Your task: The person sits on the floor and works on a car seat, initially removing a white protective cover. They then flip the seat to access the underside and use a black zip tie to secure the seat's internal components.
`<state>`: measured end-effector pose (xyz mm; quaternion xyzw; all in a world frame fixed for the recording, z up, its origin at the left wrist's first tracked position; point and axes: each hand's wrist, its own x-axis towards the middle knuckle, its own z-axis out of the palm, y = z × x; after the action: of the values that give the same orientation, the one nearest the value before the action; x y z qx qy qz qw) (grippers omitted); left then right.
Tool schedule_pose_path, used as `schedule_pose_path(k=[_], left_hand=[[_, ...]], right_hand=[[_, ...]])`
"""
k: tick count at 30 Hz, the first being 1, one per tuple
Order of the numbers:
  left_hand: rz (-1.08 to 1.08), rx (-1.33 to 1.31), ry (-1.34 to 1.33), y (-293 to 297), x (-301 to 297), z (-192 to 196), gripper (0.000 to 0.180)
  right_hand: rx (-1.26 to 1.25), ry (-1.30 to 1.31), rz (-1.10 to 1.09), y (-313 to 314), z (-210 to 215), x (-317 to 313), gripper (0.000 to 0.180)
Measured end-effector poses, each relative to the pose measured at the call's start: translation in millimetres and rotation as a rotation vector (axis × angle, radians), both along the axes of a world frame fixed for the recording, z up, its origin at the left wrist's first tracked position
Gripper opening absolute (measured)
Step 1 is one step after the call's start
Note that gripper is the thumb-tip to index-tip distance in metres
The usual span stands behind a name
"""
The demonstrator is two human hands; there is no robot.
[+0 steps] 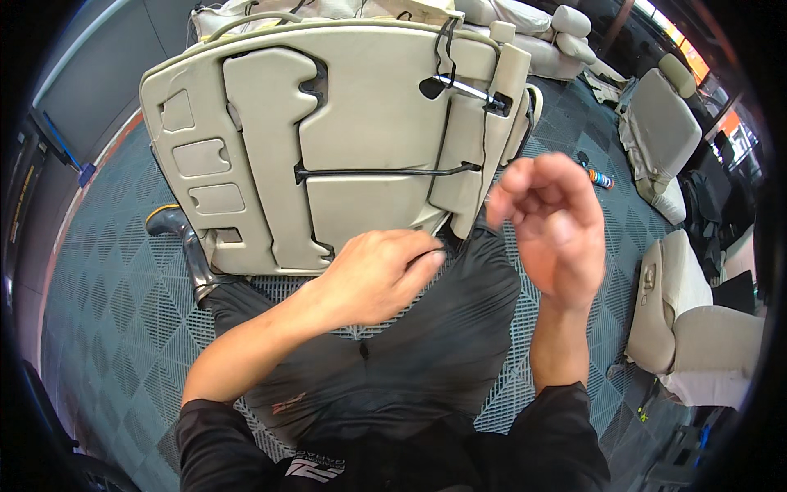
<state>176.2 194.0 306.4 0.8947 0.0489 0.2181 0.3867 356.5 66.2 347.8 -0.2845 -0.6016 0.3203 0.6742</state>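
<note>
A beige folded vehicle seat back (369, 123) stands upright in front of me, its hard-panelled rear side facing me. My left hand (381, 275) is closed, thumb against the fingers, beside the panel's lower right corner; whatever it pinches is hidden. Raised to the right of the panel, my right hand (557, 225) has curled fingers and its palm turned up. A faint thin glint shows by its fingertips, too small to name. A black metal rod (385, 172) crosses the panel, and a black cord (445, 49) hangs over its top edge.
Grey plastic floor tiles (106, 271) surround me. Beige seats (664, 123) and a seat with side controls (676, 303) stand on the right. A blue and orange can (600, 179) lies beyond my right hand. My boot (176, 234) is left of the panel.
</note>
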Motion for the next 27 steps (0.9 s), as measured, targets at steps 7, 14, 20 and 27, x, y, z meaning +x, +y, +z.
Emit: schedule_pose_path(k=[7, 14, 20, 27], left_hand=[[-0.041, 0.089, -0.11, 20, 53, 28, 0.02], [0.035, -0.852, -0.09, 49, 132, -14, 0.045], [-0.054, -1.481, -0.353, 60, 188, -32, 0.064], [-0.07, -1.451, -0.493, 71, 224, -40, 0.045]], right_hand=[[-0.685, -0.173, -0.315, -3, -9, 19, 0.033], [-0.477, -0.977, -1.108, 24, 33, 88, 0.024], [-0.439, -1.197, -1.315, 120, 24, 118, 0.025], [-0.856, -0.933, -0.709, 153, 21, 156, 0.033]])
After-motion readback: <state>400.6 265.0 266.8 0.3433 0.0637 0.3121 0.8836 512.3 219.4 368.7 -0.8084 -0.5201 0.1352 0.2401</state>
